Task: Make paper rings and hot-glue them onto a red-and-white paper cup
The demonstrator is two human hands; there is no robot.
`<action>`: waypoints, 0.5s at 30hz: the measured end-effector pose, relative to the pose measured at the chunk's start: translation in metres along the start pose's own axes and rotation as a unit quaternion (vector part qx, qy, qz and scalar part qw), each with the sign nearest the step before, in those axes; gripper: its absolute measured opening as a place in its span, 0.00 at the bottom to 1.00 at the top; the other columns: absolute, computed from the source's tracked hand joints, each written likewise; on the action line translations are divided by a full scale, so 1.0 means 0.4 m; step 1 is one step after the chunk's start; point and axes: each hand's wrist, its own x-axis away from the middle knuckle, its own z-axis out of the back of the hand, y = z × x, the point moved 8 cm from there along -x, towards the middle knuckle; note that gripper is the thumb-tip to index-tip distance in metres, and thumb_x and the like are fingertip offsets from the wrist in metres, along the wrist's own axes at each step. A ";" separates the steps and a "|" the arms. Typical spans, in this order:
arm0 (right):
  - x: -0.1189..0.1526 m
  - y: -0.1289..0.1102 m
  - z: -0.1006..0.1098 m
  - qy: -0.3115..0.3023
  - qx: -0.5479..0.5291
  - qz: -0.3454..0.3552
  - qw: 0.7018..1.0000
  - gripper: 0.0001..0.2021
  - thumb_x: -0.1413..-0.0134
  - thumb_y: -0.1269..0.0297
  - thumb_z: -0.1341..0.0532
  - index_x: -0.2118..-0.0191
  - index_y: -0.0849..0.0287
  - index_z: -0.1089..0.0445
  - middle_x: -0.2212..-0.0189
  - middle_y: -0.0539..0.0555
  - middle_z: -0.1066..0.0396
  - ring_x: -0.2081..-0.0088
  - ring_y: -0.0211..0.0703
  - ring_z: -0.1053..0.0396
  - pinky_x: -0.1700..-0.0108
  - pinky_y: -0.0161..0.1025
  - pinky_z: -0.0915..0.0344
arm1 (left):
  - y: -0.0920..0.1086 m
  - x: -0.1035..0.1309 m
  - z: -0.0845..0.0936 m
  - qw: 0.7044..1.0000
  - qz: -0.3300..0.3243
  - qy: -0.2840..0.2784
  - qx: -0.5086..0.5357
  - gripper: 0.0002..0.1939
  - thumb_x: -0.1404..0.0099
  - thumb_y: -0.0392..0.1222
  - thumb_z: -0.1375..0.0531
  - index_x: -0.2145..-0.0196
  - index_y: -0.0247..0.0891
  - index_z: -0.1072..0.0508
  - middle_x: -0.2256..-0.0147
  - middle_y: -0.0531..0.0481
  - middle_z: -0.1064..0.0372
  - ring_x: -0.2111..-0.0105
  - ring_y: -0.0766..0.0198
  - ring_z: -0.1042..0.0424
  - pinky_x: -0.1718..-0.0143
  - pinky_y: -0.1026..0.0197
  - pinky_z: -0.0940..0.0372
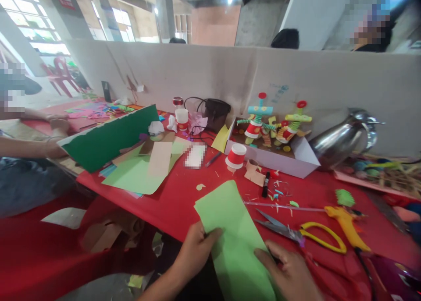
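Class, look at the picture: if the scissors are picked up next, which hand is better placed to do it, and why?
Probably the right hand. The scissors lie just beyond it on the red table, while the left hand grips the far edge of the green paper.

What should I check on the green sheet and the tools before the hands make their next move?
1. Left hand grips the light green paper sheet at its left edge: ok.
2. Right hand rests on the sheet's right edge: ok.
3. Sheet lies flat, uncreased: ok.
4. Yellow-handled scissors lie beside the right hand, blades shut: ok.
5. Yellow glue gun lies clear of the sheet: ok.
6. Glue gun hot or plugged in: cannot tell.
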 end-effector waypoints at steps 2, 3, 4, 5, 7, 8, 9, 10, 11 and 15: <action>-0.005 0.013 -0.009 -0.006 0.016 -0.012 1.000 0.27 0.43 0.37 0.44 0.76 0.56 0.29 0.79 0.50 0.27 0.75 0.44 0.31 0.73 0.35 0.37 | -0.015 0.002 0.024 0.999 0.002 0.010 -0.030 0.14 0.38 0.49 0.36 0.63 0.34 0.19 0.64 0.43 0.20 0.63 0.53 0.24 0.60 0.57 0.31; -0.007 0.022 -0.013 -0.011 0.018 -0.020 1.000 0.27 0.43 0.36 0.44 0.74 0.56 0.27 0.76 0.52 0.23 0.72 0.46 0.28 0.70 0.36 0.34 | -0.017 0.003 0.041 0.999 0.003 0.020 -0.042 0.14 0.38 0.48 0.36 0.64 0.34 0.19 0.64 0.43 0.21 0.63 0.53 0.24 0.61 0.58 0.31; -0.009 0.031 -0.015 -0.014 0.017 -0.031 0.999 0.28 0.44 0.35 0.45 0.70 0.57 0.24 0.71 0.55 0.20 0.68 0.51 0.25 0.66 0.38 0.31 | -0.014 0.004 0.066 0.998 0.004 0.042 -0.053 0.13 0.40 0.47 0.35 0.65 0.34 0.19 0.66 0.44 0.21 0.65 0.53 0.24 0.62 0.59 0.31; -0.010 0.043 -0.015 -0.013 0.016 -0.044 0.999 0.28 0.44 0.35 0.44 0.66 0.57 0.22 0.65 0.57 0.18 0.63 0.55 0.23 0.61 0.41 0.29 | -0.003 0.005 0.100 0.995 0.004 0.074 -0.062 0.12 0.42 0.46 0.34 0.66 0.34 0.19 0.67 0.44 0.21 0.67 0.55 0.24 0.65 0.60 0.31; -0.011 0.064 -0.010 -0.005 0.015 -0.068 0.998 0.29 0.46 0.36 0.43 0.58 0.58 0.21 0.56 0.60 0.19 0.53 0.61 0.23 0.52 0.46 0.29 | 0.040 0.007 0.195 0.983 -0.005 0.174 -0.064 0.14 0.48 0.44 0.31 0.65 0.34 0.20 0.71 0.47 0.22 0.73 0.59 0.27 0.72 0.63 0.33; -0.011 0.072 -0.009 -0.004 0.015 -0.074 0.997 0.29 0.45 0.37 0.43 0.56 0.57 0.22 0.54 0.61 0.20 0.50 0.61 0.24 0.50 0.48 0.30 | 0.068 0.004 0.245 0.976 -0.014 0.212 -0.050 0.18 0.51 0.42 0.30 0.61 0.35 0.21 0.70 0.48 0.23 0.75 0.60 0.27 0.73 0.63 0.34; -0.012 0.075 -0.011 -0.008 0.013 -0.075 0.997 0.28 0.45 0.38 0.43 0.55 0.57 0.22 0.52 0.60 0.21 0.49 0.61 0.25 0.49 0.48 0.30 | 0.102 -0.004 0.296 0.969 -0.036 0.243 -0.022 0.23 0.52 0.42 0.30 0.57 0.37 0.23 0.69 0.49 0.23 0.75 0.61 0.27 0.73 0.63 0.33; -0.012 0.076 -0.015 -0.016 0.010 -0.072 0.997 0.26 0.43 0.40 0.43 0.54 0.56 0.23 0.51 0.60 0.21 0.48 0.60 0.25 0.49 0.47 0.30 | 0.136 -0.017 0.348 0.962 -0.061 0.265 0.000 0.26 0.54 0.41 0.30 0.55 0.38 0.24 0.69 0.51 0.23 0.75 0.61 0.27 0.72 0.62 0.32; -0.013 0.075 -0.020 -0.024 0.009 -0.067 0.997 0.25 0.42 0.41 0.43 0.53 0.55 0.23 0.51 0.60 0.21 0.49 0.59 0.24 0.50 0.46 0.29 | 0.178 -0.026 0.411 0.943 -0.104 0.316 0.001 0.28 0.53 0.40 0.31 0.52 0.40 0.26 0.69 0.52 0.23 0.75 0.62 0.27 0.72 0.63 0.32; -0.020 0.064 -0.033 -0.024 0.048 -0.052 0.997 0.22 0.41 0.47 0.44 0.51 0.54 0.25 0.52 0.60 0.21 0.53 0.59 0.22 0.54 0.48 0.28 | 0.286 -0.098 0.621 0.861 -0.199 0.466 -0.051 0.19 0.47 0.38 0.36 0.55 0.37 0.26 0.65 0.49 0.24 0.71 0.64 0.27 0.68 0.64 0.31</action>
